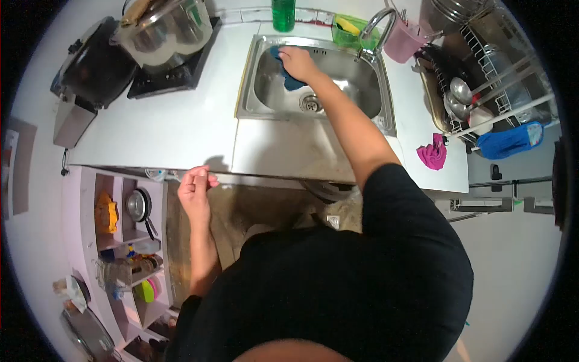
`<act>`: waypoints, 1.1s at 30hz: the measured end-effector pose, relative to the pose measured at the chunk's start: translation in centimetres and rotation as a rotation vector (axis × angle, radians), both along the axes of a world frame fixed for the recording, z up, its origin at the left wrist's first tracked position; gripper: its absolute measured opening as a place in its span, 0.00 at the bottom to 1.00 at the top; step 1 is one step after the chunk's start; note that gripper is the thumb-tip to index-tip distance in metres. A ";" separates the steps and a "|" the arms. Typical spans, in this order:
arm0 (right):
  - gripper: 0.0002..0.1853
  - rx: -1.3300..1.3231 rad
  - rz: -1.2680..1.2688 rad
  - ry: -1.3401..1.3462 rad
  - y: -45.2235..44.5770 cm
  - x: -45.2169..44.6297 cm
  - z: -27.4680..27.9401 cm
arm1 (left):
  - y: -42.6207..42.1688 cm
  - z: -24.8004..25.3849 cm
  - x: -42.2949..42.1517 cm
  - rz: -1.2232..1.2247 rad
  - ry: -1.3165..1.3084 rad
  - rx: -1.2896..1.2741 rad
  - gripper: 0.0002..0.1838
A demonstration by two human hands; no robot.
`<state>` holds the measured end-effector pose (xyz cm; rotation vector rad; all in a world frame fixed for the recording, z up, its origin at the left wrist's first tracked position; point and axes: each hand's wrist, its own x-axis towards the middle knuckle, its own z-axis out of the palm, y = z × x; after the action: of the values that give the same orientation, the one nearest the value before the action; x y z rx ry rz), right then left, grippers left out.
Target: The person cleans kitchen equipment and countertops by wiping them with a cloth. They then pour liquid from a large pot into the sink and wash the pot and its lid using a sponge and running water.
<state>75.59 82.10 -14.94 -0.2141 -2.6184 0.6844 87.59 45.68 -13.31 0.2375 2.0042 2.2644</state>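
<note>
At the upper left of the steel sink (346,118), my right hand (297,63) is closed on a dark blue cloth (293,82). The cloth lies against the sink's inner wall and hangs down toward the basin floor. The drain (310,104) shows just below it, and part of the basin is hidden behind my right forearm. My left hand (197,184) is held near the counter's front edge, away from the sink. Its fingers are curled together, and I see nothing in them.
A chrome faucet (386,37), a green basket (350,35) and a green bottle (283,15) stand behind the sink. Pots, including a black one (102,63), sit on the left. A dish rack (503,111) and a magenta cloth (432,152) are on the right. Shelves (90,226) stand below left.
</note>
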 end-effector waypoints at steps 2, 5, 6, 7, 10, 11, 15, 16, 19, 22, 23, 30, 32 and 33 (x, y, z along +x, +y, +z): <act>0.10 0.021 0.306 0.024 -3.9 6.0 3.5 | 1.9 -1.8 2.0 0.022 -0.030 -0.003 0.08; 0.13 0.370 0.534 0.011 -10.3 15.3 -2.5 | 4.7 -3.9 4.0 -0.072 0.298 -0.433 0.06; 0.18 0.459 0.592 0.070 -11.2 17.5 -4.5 | 6.2 -3.5 4.8 -0.132 0.545 -0.641 0.07; 0.18 0.459 0.596 0.074 -10.7 17.1 -4.7 | 7.6 -3.5 5.4 -0.167 0.631 -0.717 0.09; 0.22 0.532 0.612 -0.017 -7.9 13.6 -4.6 | 10.6 -4.8 6.6 -0.188 0.755 -0.858 0.10; 0.21 0.379 0.498 0.038 -6.4 11.3 -5.3 | 11.3 -5.6 6.5 -0.159 0.818 -0.942 0.11; 0.14 0.309 0.227 -0.557 6.8 0.9 -13.0 | 11.6 -7.1 6.7 -0.131 0.818 -0.967 0.14; 0.14 0.323 0.118 -0.549 8.2 1.1 -11.7 | 11.2 -7.2 6.2 -0.162 0.753 -0.915 0.14; 0.09 0.337 0.196 -0.328 6.4 7.3 -1.7 | 10.9 -7.3 6.1 -0.186 0.724 -0.829 0.17; 0.10 0.274 0.463 -0.251 -1.0 12.9 -4.4 | 11.0 -7.9 6.0 -0.205 0.780 -0.797 0.18; 0.15 0.159 0.348 -0.472 -5.8 15.9 -0.3 | 11.1 -7.9 6.0 -0.216 0.789 -0.872 0.19; 0.27 0.125 0.196 -0.430 -7.7 27.1 -3.0 | 11.2 -10.0 6.1 -0.234 0.883 -1.126 0.21; 0.27 0.212 0.068 -0.647 -3.9 30.5 -1.6 | 11.4 -9.9 6.3 -0.198 0.881 -1.157 0.22; 0.27 0.253 0.017 -0.660 -2.0 32.1 -2.1 | 11.3 -9.9 6.2 -0.219 0.875 -1.203 0.23</act>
<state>107.69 80.13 -17.03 -0.3950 -3.3016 0.3064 93.80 56.97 -23.21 1.3140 3.0453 0.4976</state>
